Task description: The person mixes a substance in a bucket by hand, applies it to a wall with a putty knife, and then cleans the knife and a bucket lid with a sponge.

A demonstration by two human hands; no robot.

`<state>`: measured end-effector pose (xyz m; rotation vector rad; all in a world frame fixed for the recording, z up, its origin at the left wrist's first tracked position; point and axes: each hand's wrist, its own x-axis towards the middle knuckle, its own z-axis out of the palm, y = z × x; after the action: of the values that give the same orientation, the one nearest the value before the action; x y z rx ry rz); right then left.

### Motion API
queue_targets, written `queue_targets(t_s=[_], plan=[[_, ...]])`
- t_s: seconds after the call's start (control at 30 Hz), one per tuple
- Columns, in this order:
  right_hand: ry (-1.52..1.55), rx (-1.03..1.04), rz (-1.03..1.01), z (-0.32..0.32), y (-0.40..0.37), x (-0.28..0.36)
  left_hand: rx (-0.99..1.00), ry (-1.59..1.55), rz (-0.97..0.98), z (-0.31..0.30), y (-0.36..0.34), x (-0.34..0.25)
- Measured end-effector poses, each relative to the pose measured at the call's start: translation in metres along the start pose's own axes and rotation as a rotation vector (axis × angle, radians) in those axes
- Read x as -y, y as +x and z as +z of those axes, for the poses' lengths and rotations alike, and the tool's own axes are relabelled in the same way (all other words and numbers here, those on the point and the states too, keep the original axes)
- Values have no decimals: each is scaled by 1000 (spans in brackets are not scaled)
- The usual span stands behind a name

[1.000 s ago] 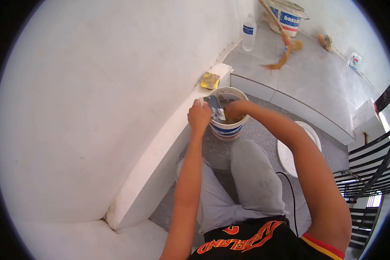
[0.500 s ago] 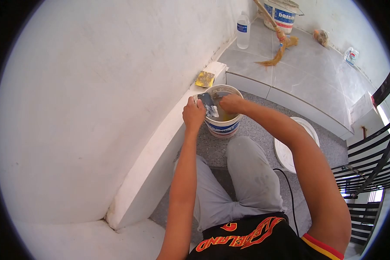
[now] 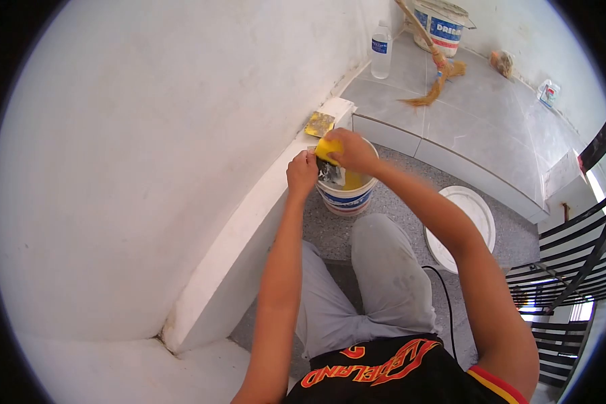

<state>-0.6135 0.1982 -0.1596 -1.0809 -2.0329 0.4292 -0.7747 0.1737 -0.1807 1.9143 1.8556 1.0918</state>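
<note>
My left hand is closed on the near end of a dark flat scraper, its face smeared with white paste. The scraper is tilted over the mouth of a white bucket with a blue label and murky yellowish contents. My right hand grips a yellow sponge-like piece against the scraper's upper end, and its fingers cover part of it. Just behind, a yellow square pad caked with grey residue lies on the white ledge.
A white round lid and a black cable lie on the floor to the right. On the raised tiled step are a water bottle, a straw broom and another bucket. A dark metal railing borders the right side.
My right hand has come up out of the bucket with the yellow piece and moved left onto the scraper. My left hand still holds the scraper over the bucket.
</note>
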Motion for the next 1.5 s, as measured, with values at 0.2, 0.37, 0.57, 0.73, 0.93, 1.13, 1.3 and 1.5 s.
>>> queue_targets(t_s=[0.2,0.37,0.57,0.73,0.93,1.13,1.3,1.5], plan=[[240,-55,-143,24,-16,13,-140,-82,-56,4,-9,-4],[143,137,-352,12,-20,9,-192,-145,-18,6,-9,-4],[34,389,-435,-6,-21,7,-200,-167,-13,4,-9,-8],[-166,450,-314,-23,-16,-9,-206,-74,5,4,-9,-8],[84,95,-258,2,-5,10,-178,-78,-1,5,-7,-6],[139,129,-342,15,-15,9,-239,-143,9,10,-5,-1],[73,234,-429,1,-26,14,-236,-154,-1,10,-6,2],[-112,374,-370,-16,-18,5,-214,-87,28,7,-6,-3]])
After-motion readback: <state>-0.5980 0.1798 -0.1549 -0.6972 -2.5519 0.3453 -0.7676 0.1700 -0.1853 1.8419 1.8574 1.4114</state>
